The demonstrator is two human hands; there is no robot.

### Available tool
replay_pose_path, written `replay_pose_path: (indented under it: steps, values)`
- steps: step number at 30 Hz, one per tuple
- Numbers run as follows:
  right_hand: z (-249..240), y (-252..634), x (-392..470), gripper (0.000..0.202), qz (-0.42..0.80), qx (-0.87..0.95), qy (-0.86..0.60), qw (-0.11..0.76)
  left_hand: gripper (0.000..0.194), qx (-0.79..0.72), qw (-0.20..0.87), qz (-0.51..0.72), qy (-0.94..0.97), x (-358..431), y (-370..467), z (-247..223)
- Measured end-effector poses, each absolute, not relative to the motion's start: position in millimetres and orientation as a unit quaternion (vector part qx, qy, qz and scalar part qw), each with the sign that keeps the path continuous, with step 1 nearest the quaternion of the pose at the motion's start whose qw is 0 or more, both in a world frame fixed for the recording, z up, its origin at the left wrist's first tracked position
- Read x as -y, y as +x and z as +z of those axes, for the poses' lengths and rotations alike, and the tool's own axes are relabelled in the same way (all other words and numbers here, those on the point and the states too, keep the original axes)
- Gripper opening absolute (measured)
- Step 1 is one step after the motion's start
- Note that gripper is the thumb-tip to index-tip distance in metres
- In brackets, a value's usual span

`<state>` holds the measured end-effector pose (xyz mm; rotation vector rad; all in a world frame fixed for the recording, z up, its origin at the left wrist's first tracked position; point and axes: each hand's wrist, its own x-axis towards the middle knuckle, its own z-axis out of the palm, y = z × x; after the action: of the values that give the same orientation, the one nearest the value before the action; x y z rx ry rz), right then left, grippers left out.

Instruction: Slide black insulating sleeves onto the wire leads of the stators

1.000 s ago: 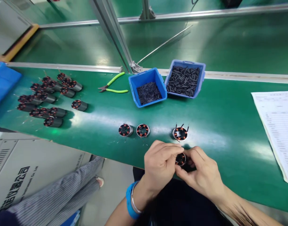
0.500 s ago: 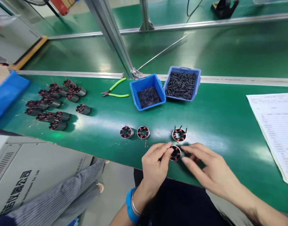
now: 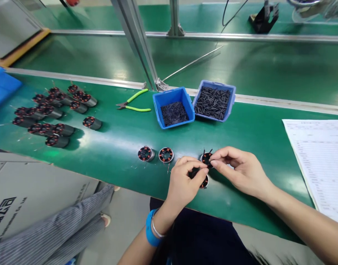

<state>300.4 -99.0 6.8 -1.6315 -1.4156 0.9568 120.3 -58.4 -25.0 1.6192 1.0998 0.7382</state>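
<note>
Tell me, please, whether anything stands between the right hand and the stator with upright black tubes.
Nothing visible: the right hand has its fingers right at that stator, though contact is unclear. The left hand, partly covering the nearer stator, is close by but not in between.

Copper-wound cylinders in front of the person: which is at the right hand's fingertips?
The farther cylinder in the rightmost pair: black sleeves stick up from it. The nearer cylinder is at the left hand; the rest are further left.
</note>
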Motion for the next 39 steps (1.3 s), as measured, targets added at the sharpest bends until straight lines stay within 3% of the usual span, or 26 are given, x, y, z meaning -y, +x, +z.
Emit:
replay_pose_path:
  steps: [9, 14, 20, 24, 27, 30, 36, 39]
  values:
    - [9, 299, 101, 0.005, 0.301, 0.607, -0.616, 0.401, 0.01, -0.452, 0.521, 0.314, 0.652, 61, 121, -29]
    - [14, 297, 97, 0.007, 0.273, 0.644, -0.615, 0.364, 0.01, -0.444, 0.515, 0.317, 0.661, 61, 120, -29]
    - [19, 294, 95, 0.028, 0.286, 0.722, -0.569, 0.27, 0.019, -0.434, 0.507, 0.312, 0.676, 62, 119, -24]
    - [36, 305, 81, 0.022, 0.246, 0.776, -0.531, 0.236, 0.022, -0.399, 0.496, 0.328, 0.698, 64, 117, -24]
    - [46, 327, 38, 0.019, 0.165, 0.749, -0.597, 0.235, 0.012, -0.4, 0.488, 0.354, 0.691, 64, 114, -28]
    - [41, 346, -24, 0.028, 0.056, 0.716, -0.682, 0.135, 0.008, -0.401, 0.467, 0.372, 0.695, 64, 112, -35]
    - [34, 355, -80, 0.019, 0.048, 0.707, -0.704, 0.044, 0.01, -0.396, 0.415, 0.354, 0.739, 60, 105, -48]
    - [37, 354, -74, 0.032, 0.036, 0.698, -0.714, 0.032, 0.015, -0.409, 0.395, 0.353, 0.743, 52, 104, -59]
